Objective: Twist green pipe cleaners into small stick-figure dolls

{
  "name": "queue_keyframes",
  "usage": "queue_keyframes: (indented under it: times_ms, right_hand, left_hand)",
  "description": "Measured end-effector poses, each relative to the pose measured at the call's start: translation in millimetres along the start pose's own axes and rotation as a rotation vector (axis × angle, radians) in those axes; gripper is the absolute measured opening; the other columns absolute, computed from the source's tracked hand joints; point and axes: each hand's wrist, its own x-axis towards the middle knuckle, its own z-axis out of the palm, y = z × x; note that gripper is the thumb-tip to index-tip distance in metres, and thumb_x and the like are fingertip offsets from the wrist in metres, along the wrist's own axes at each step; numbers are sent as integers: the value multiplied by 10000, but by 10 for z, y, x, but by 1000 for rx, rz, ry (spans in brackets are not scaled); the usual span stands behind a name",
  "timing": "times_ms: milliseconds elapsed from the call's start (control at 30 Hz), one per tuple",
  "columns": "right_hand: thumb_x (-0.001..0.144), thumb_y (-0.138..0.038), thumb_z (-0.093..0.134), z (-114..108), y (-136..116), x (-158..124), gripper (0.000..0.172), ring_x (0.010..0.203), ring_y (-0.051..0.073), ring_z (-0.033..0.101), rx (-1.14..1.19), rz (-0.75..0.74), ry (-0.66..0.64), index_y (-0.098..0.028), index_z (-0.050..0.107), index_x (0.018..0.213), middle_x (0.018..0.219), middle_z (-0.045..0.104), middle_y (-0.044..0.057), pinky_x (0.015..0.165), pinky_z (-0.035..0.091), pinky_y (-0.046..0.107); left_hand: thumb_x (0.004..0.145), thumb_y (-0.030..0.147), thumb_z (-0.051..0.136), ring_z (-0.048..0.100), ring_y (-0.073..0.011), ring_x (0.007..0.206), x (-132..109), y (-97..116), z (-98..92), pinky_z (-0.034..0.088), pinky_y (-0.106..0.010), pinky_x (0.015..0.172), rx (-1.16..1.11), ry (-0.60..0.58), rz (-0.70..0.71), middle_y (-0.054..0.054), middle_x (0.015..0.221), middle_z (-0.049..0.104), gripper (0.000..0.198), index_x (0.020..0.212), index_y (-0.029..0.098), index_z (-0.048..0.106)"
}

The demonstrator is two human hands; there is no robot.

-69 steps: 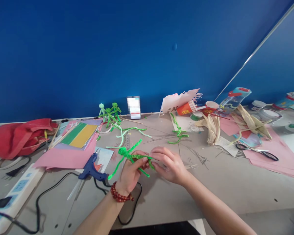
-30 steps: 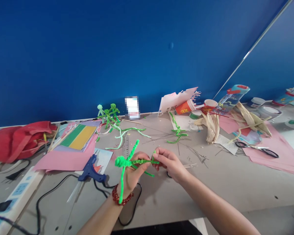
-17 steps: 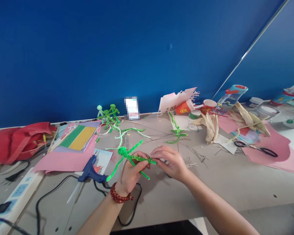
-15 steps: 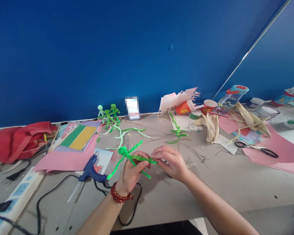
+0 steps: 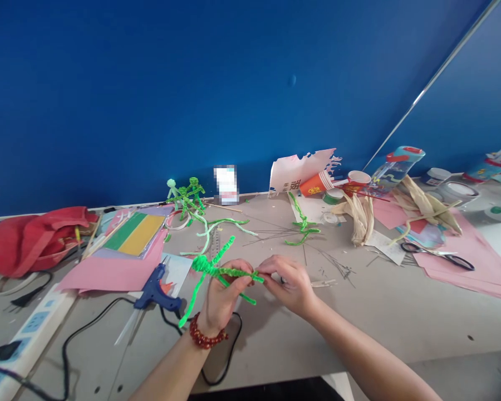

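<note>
A bright green pipe-cleaner figure (image 5: 201, 264) with a coiled round head and long limbs lies across my left hand (image 5: 227, 295). That hand is closed, its thumb and fingers pinching the figure's twisted body. A red bead bracelet (image 5: 206, 334) circles the wrist. My right hand (image 5: 288, 281) is closed too, its thumb and index fingertips pinching the far end of the figure, where short green ends stick out. Both hands hang over the table's middle. Beyond them, a group of finished-looking green pipe-cleaner figures (image 5: 187, 196) stands by the wall, and another twisted green pipe cleaner (image 5: 303, 223) lies apart.
A blue glue gun (image 5: 157, 292) with its black cord lies left of my hands, near a white power strip (image 5: 29, 334). Thin wires (image 5: 336, 264) lie behind my right hand. Scissors (image 5: 438, 253), dried husks (image 5: 357, 217) and paper cups (image 5: 317, 184) are at the right.
The figure's head end has shifted left and slightly down, its body turned in my fingers. My right hand has moved slightly left and still pinches the far end.
</note>
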Motion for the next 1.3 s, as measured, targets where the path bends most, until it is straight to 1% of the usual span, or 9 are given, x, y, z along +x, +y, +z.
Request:
queue_keyframes:
  times_ms: [200, 300, 433, 500, 633, 733, 833, 967, 1300]
  right_hand:
    - [845, -168, 564, 48, -58, -36, 99, 589, 135, 634, 77, 180, 29, -200, 653, 816, 670, 698, 19, 562, 501, 233]
    - [833, -236, 624, 86, -77, -58, 82, 530, 124, 625, 278, 392, -3, -178, 666, 794, 647, 694, 21, 497, 500, 214]
    - [837, -358, 653, 95, -80, -67, 216, 458, 107, 602, 534, 595, -110, -159, 638, 754, 634, 684, 17, 451, 509, 208]
    - [872, -342, 611, 64, -76, -57, 211, 476, 108, 607, 502, 554, -152, -161, 636, 767, 636, 676, 15, 467, 512, 209]
    - [885, -224, 573, -19, -52, -28, 80, 595, 125, 618, 94, 209, -145, -185, 637, 914, 741, 678, 25, 586, 520, 239]
    - [882, -196, 573, -41, -21, -21, 243, 631, 128, 615, -158, -2, -127, -204, 557, 1125, 949, 687, 72, 621, 526, 259]
    - [903, -184, 536, -38, 2, -22, 286, 741, 161, 651, -296, -120, -139, -207, 510, 1186, 1004, 688, 94, 671, 536, 281]
    - [917, -220, 540, -45, 17, -17, 213, 804, 193, 652, -343, -160, -163, -191, 547, 1128, 945, 706, 90, 694, 524, 304]
    - [932, -320, 557, -53, 13, 9, 147, 648, 149, 601, -151, -58, -94, -190, 614, 970, 810, 702, 54, 609, 476, 258]
  left_hand:
    - [800, 236, 646, 536, -175, 813, 15, 24, -20, 449, -294, 738, 213, 22, 174, -37, 813, 573, 76, 745, 184, 648]
    - [819, 241, 623, 558, -184, 819, 4, 30, -31, 454, -310, 754, 285, 23, 225, -39, 826, 594, 76, 760, 197, 640]
    - [835, 228, 612, 577, -181, 788, -25, -7, -65, 461, -311, 735, 332, 26, 266, -34, 826, 611, 41, 814, 200, 635]
    - [835, 234, 615, 573, -168, 761, -28, -25, -74, 468, -292, 692, 284, 41, 232, -32, 846, 611, 40, 825, 200, 633]
    - [770, 247, 689, 578, -147, 752, 2, -17, -40, 480, -264, 687, 158, 170, 107, -22, 838, 624, 86, 792, 189, 629]
    - [707, 239, 739, 584, -129, 699, 31, 6, 5, 495, -257, 659, 38, 208, 19, -14, 813, 635, 143, 792, 175, 643]
    - [696, 231, 751, 594, -125, 684, 35, -2, 20, 503, -255, 646, -11, 200, -5, -15, 804, 642, 152, 795, 165, 657]
    - [715, 222, 740, 606, -130, 711, 19, -54, -14, 503, -255, 665, 62, 202, 7, -21, 849, 660, 126, 806, 169, 669]
    - [806, 212, 653, 604, -177, 850, -21, -41, -64, 482, -258, 720, 404, 121, 131, -27, 880, 660, 34, 826, 200, 678]
